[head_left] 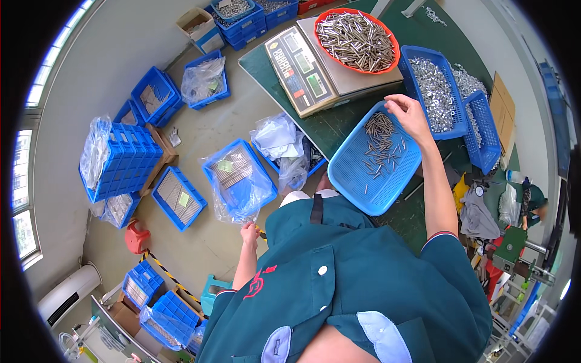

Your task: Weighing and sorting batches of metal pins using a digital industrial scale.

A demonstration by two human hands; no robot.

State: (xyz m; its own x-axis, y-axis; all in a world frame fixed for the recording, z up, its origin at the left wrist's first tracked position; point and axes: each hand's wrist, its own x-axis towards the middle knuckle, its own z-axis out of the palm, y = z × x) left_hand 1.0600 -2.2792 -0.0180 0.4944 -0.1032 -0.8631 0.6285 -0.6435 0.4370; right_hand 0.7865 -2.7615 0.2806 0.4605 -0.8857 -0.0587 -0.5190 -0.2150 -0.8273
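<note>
My right hand (410, 115) hovers over the far right rim of a blue plastic basket (348, 160), its fingers curled together. Whatever those fingers hold, if anything, is too small to make out. Many short metal pins (380, 134) lie loose in that basket, mostly toward its far side. My left hand (249, 233) hangs low at my left side with the fingers closed. In the picture it meets the edge of a clear plastic bag (239, 202) over a blue bin; I cannot tell whether it touches the bag.
On the green table, a counting scale (305, 72) carries a red basket (396, 45) heaped with metal pins. Blue baskets of small silver parts (433, 91) stand to the right. Blue bins (180, 198) and a red stool (137, 236) occupy the floor at left.
</note>
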